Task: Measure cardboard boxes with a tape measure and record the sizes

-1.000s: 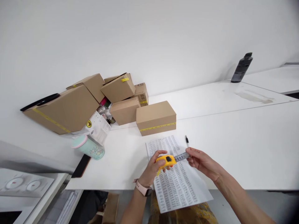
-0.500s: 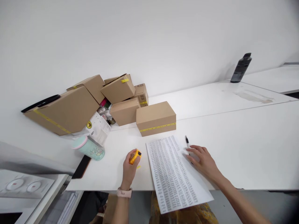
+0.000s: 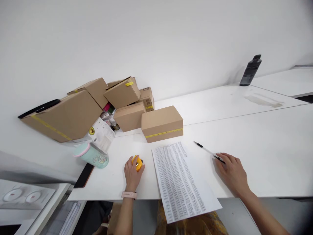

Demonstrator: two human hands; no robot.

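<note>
My left hand (image 3: 132, 173), with a pink band at the wrist, rests low over the table with its fingers around a yellow tape measure (image 3: 138, 164). To the right lies a printed sheet (image 3: 178, 179) covered in rows of small figures, its near end hanging past the table edge. A pen (image 3: 207, 150) with a white barrel and black ends points away to the upper left. The fingers of my right hand (image 3: 232, 173) are closed at its near end, right of the sheet. The fingertips under that hand are partly hidden.
A closed cardboard box (image 3: 162, 124) with a yellow measuring strip stands beyond the sheet. More boxes (image 3: 70, 114) are piled at the left by the wall. A mint tumbler (image 3: 94, 156) leans near the left edge, and a dark bottle (image 3: 250, 70) stands far right.
My left hand has lowered and turned palm down over the tape measure. My right hand has moved right, off the sheet's edge, and the pen has swung to a flatter slant with it.
</note>
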